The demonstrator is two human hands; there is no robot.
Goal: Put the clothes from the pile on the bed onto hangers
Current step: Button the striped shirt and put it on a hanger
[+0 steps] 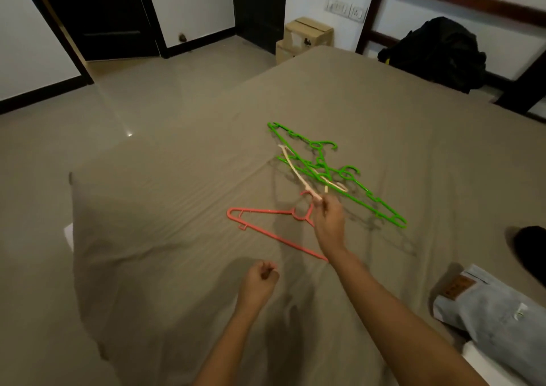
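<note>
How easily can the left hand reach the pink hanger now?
Probably yes. The left hand, curled and empty, is near the pink hanger with only bare sheet between. The right hand, pinching a cream hanger, overlaps only its hook end.

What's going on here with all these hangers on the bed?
A person stands over the bed picking out a hanger. The right hand pinches one end of a cream hanger, which crosses over the green hangers. A pink hanger lies flat on the sheet, partly under that hand. The left hand is curled and holds nothing. Jeans lie at the right edge, not yet on a hanger.
</note>
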